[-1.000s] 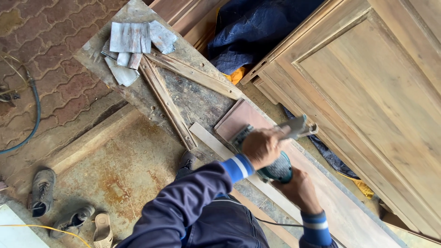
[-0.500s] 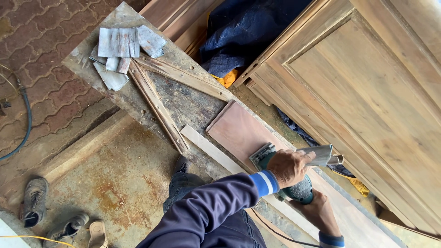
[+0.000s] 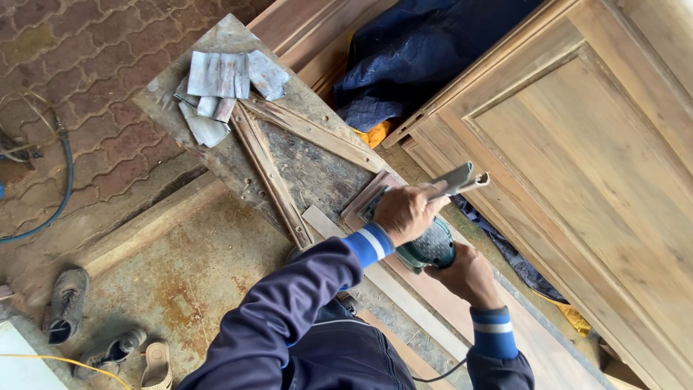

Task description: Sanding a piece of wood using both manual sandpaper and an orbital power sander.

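A teal electric sander (image 3: pixel 431 248) rests on the near end of a long reddish wooden plank (image 3: pixel 440 292) lying on a worn workbench (image 3: pixel 310 170). My left hand (image 3: pixel 404 211) presses on the sander's front, above its pad. Behind it, my right hand (image 3: pixel 463 275) grips the sander's rear handle. A grey dust outlet (image 3: pixel 462 178) sticks out past my left hand. Both arms wear dark blue sleeves with blue and white cuffs.
Folded sandpaper sheets (image 3: pixel 220 83) lie at the bench's far end beside two wooden strips (image 3: pixel 271 173). A large panelled wooden door (image 3: pixel 592 159) leans at right, with a blue tarp (image 3: pixel 426 50) behind it. Shoes (image 3: pixel 68 303) and a hose (image 3: pixel 61 180) lie on the floor.
The sander and both hands slid back along the plank toward its near end, after having moved the other way half a second ago.
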